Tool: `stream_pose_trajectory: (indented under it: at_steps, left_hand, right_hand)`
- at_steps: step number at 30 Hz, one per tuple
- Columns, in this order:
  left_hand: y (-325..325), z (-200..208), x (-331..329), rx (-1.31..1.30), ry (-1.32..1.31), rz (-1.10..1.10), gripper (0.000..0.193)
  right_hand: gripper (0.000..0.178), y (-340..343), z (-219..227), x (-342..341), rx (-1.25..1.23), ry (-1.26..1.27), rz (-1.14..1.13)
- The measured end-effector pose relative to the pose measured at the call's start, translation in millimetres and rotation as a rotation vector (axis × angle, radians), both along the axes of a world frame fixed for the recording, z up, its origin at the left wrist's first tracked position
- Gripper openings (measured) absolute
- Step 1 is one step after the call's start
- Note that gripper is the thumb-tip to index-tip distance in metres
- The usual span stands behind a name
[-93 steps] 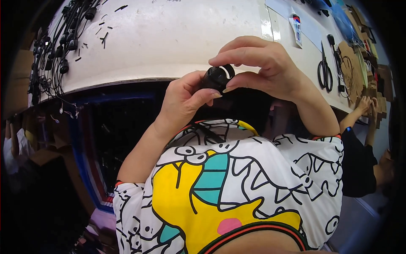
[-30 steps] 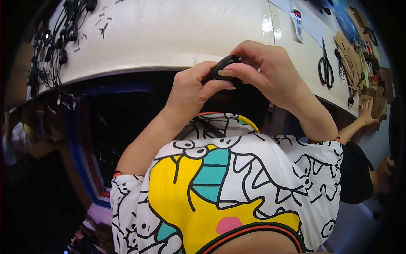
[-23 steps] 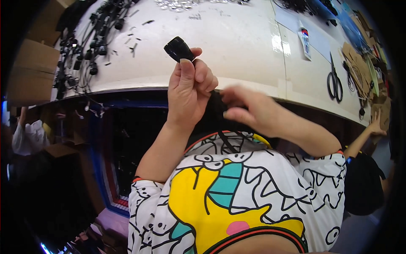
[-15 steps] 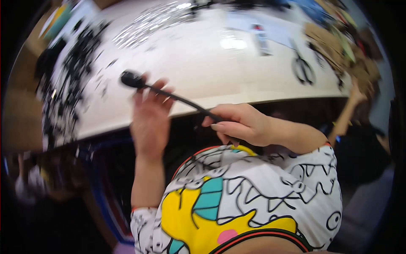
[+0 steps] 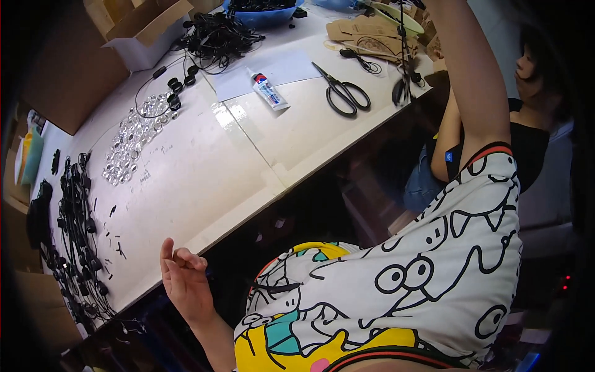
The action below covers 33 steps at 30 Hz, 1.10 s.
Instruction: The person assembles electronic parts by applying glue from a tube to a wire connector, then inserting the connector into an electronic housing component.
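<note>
Near left of the table (image 5: 204,180): left hand (image 5: 187,282) beside the edge; fingers partly bent, loosely apart, nothing seen in it.
Far right: right forearm (image 5: 476,74) stretched out; its hand is out of sight, so I cannot tell its grip.
Black cord (image 5: 403,43): far right, close to that forearm, running toward the table edge; held or not, cannot tell.
Scissors (image 5: 347,98): far right on the table, black handles toward the near edge.
Tube (image 5: 268,91): left of the scissors, partly on a pale sheet (image 5: 299,65).
Clear round pieces (image 5: 137,136): spread at left.
Black cables (image 5: 77,217): long bunch, far left edge.
Co-worker (image 5: 532,139): black top, right.
</note>
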<state>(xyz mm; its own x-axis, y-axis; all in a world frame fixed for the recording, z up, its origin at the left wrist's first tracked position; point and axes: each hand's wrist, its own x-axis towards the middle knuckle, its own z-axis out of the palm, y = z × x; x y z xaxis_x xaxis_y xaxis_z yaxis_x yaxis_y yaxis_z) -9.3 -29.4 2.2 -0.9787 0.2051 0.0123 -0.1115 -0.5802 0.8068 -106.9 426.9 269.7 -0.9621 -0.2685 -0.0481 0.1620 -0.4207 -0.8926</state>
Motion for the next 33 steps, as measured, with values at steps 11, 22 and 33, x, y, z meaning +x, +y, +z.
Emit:
stream_pose_trajectory:
  at_steps: [11,22,33]
  left_hand:
    - [-46,-8,-17,-0.317,-0.088,0.249,0.025]
    - [-238,9,-120,-1.301,0.328,0.923,0.016]
    - [-272,9,-202,-1.974,-0.131,0.701,0.044]
  right_hand:
    - [0.032,162,-232,-57,1.957,0.748,-0.638]
    - [0.032,-2,-235,-35,1.725,0.607,-0.469]
    - [0.02,-325,-245,13,0.855,1.154,0.228]
